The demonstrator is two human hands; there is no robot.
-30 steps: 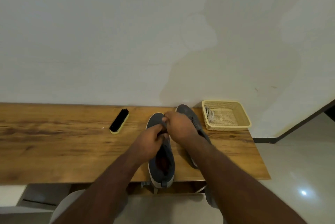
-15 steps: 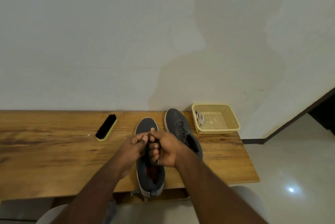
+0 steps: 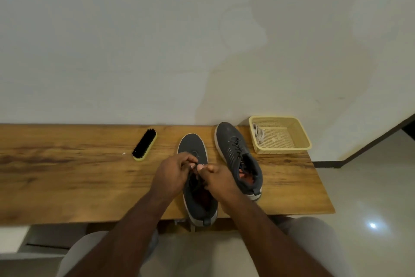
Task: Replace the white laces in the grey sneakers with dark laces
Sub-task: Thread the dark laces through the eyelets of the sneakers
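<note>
Two grey sneakers stand on the wooden table [image 3: 67, 182], toes toward the wall. The left sneaker [image 3: 192, 144] is under both hands, its heel over the table's front edge. My left hand [image 3: 171, 173] and my right hand [image 3: 216, 179] meet over its tongue, fingers curled and pinching the dark lace [image 3: 194, 178]. The right sneaker [image 3: 233, 148] stands free beside it, with a dark lace threaded through its eyelets. A white lace [image 3: 258, 134] lies bundled in the yellow basket [image 3: 298, 133].
A black-bristled shoe brush [image 3: 144, 144] with a yellow back lies left of the sneakers. The basket stands at the table's far right corner against the white wall. Past the right edge is tiled floor. My knees are below the front edge.
Both hands have drawn back from the toe end to the tongue of the left sneaker. They stay close together on the lace. The view has tilted down a little.
</note>
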